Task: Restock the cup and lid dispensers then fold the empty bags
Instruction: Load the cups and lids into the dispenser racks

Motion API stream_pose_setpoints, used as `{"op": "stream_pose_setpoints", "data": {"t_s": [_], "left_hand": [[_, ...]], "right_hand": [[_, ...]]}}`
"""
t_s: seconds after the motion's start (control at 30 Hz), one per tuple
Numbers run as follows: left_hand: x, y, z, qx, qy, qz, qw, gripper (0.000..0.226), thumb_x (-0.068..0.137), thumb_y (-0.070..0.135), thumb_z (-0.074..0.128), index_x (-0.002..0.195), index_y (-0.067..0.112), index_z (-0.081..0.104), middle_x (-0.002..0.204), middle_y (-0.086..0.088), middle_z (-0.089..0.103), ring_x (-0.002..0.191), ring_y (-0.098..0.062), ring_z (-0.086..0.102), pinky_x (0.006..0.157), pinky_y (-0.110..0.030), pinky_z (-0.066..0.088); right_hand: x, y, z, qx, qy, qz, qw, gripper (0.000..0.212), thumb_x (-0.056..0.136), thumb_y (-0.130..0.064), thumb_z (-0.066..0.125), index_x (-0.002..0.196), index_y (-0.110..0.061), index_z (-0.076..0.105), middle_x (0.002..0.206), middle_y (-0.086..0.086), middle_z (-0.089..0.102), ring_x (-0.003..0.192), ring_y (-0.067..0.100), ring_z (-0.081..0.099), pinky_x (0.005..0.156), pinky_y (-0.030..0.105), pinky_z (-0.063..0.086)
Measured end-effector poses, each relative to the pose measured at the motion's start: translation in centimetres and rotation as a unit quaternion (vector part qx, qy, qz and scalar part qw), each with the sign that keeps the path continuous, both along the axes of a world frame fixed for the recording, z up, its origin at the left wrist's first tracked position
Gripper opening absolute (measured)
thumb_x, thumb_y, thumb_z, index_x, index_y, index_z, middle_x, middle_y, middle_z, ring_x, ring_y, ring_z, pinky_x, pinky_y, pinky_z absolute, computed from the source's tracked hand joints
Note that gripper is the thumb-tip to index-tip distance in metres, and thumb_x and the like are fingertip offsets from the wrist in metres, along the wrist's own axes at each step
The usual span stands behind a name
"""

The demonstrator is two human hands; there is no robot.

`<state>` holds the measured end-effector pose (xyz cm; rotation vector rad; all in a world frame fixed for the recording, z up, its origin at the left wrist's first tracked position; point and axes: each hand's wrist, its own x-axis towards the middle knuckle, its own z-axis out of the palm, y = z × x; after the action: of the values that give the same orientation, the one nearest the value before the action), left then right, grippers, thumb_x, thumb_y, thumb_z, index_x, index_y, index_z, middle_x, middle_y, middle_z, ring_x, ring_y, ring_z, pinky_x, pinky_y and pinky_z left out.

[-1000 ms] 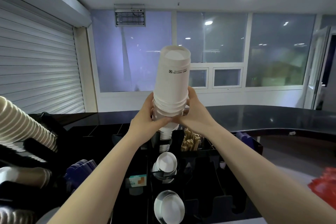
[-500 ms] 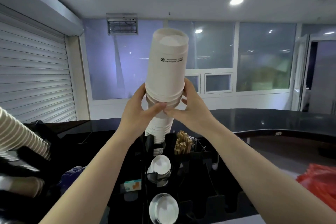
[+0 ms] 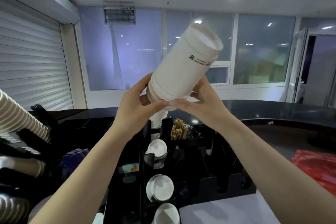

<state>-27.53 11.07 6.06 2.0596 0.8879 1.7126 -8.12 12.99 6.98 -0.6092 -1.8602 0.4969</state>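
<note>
Head view: both hands hold a white stack of cups (image 3: 183, 67) above the black dispenser (image 3: 156, 132) on the counter (image 3: 272, 112). Left hand (image 3: 136, 107) and right hand (image 3: 198, 102) grip its lower end. Its long axis now leans up to the right — half a second ago it stood upright — open end topmost.

left hand (image 3: 135, 107) + right hand (image 3: 201, 103) grip tilted cup stack (image 3: 183, 67) | above dispenser (image 3: 154, 162)
</note>
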Motion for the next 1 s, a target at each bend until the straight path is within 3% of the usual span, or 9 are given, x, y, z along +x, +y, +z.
{"op": "stream_pose_setpoints", "data": {"t_s": [0.13,0.33,0.43,0.53,0.67,0.77,0.87,0.93,1.0], "left_hand": [[-0.4,-0.8,-2.7,-0.041,0.004,-0.003,0.999,0.075,0.065,0.015,0.076,0.135,0.024,0.050,0.114,0.006,0.069,0.098,-0.012,0.068,0.082,-0.020,0.052],[-1.4,-0.7,-5.9,-0.083,0.028,0.008,0.996,0.072,0.062,0.013,0.078,0.119,0.048,0.054,0.111,0.013,0.069,0.100,-0.010,0.068,0.081,-0.019,0.053],[-2.0,-0.3,-7.7,-0.109,0.047,0.029,0.992,0.071,0.063,0.013,0.078,0.115,0.056,0.055,0.112,0.015,0.068,0.098,-0.008,0.067,0.080,-0.020,0.053],[-2.3,0.6,-9.3,-0.141,0.044,0.058,0.987,0.074,0.061,0.016,0.078,0.125,0.044,0.054,0.113,0.017,0.066,0.097,-0.006,0.067,0.081,-0.024,0.054],[-2.7,1.6,-10.4,-0.161,0.073,0.081,0.981,0.073,0.065,0.014,0.079,0.119,0.052,0.050,0.110,0.025,0.064,0.095,0.000,0.065,0.080,-0.019,0.052],[-2.8,2.0,-11.0,-0.201,0.079,0.044,0.975,0.073,0.074,0.007,0.072,0.122,0.055,0.046,0.114,0.023,0.065,0.100,-0.001,0.064,0.080,-0.016,0.051],[-3.4,2.3,-11.6,-0.258,0.013,-0.030,0.965,0.063,0.070,0.008,0.065,0.124,0.038,0.056,0.120,0.007,0.066,0.107,-0.008,0.062,0.090,-0.022,0.050],[-3.8,2.2,-11.9,-0.284,-0.036,-0.050,0.957,0.051,0.063,0.016,0.064,0.113,0.025,0.063,0.114,-0.002,0.067,0.103,-0.013,0.062,0.087,-0.022,0.050],[-4.1,2.1,-12.3,-0.302,-0.056,-0.037,0.951,0.036,0.068,0.014,0.060,0.099,0.031,0.069,0.102,0.009,0.070,0.097,-0.005,0.062,0.081,-0.015,0.048]], "right_hand": [[0.7,-0.9,-1.8,-0.050,-0.002,0.056,0.997,0.059,0.074,-0.032,0.075,0.126,-0.017,0.051,0.118,-0.006,0.066,0.109,0.010,0.062,0.088,0.033,0.054],[0.8,-0.6,-4.0,-0.111,-0.032,0.085,0.990,0.047,0.074,-0.039,0.072,0.116,-0.023,0.060,0.112,-0.011,0.069,0.106,0.009,0.064,0.087,0.024,0.052],[0.3,0.0,-5.2,-0.128,-0.032,0.076,0.988,0.041,0.078,-0.023,0.076,0.115,-0.022,0.058,0.106,-0.016,0.069,0.101,0.003,0.064,0.079,0.016,0.050],[-0.3,0.6,-6.0,-0.117,0.017,0.064,0.991,0.060,0.072,-0.005,0.081,0.118,-0.031,0.051,0.105,-0.021,0.066,0.099,-0.004,0.061,0.077,0.015,0.050],[-1.2,0.6,-6.5,-0.075,0.001,0.018,0.997,0.073,0.062,-0.024,0.081,0.123,-0.042,0.043,0.110,-0.033,0.054,0.105,-0.005,0.055,0.080,0.019,0.053],[-1.9,1.1,-7.2,-0.072,-0.024,-0.016,0.997,0.073,0.061,-0.036,0.080,0.122,-0.046,0.042,0.111,-0.034,0.053,0.103,-0.004,0.056,0.082,0.023,0.053],[-2.0,2.1,-7.8,-0.085,-0.046,-0.036,0.995,0.071,0.062,-0.038,0.082,0.120,-0.047,0.041,0.109,-0.034,0.053,0.101,-0.007,0.054,0.080,0.014,0.048],[-2.2,2.5,-8.4,-0.078,-0.073,-0.061,0.992,0.072,0.064,-0.035,0.083,0.120,-0.045,0.040,0.112,-0.028,0.052,0.103,-0.007,0.051,0.079,0.008,0.041],[-2.7,2.8,-9.0,-0.064,-0.086,-0.081,0.991,0.073,0.065,-0.034,0.084,0.126,-0.036,0.043,0.119,-0.016,0.049,0.109,0.001,0.048,0.086,0.015,0.039]]}}
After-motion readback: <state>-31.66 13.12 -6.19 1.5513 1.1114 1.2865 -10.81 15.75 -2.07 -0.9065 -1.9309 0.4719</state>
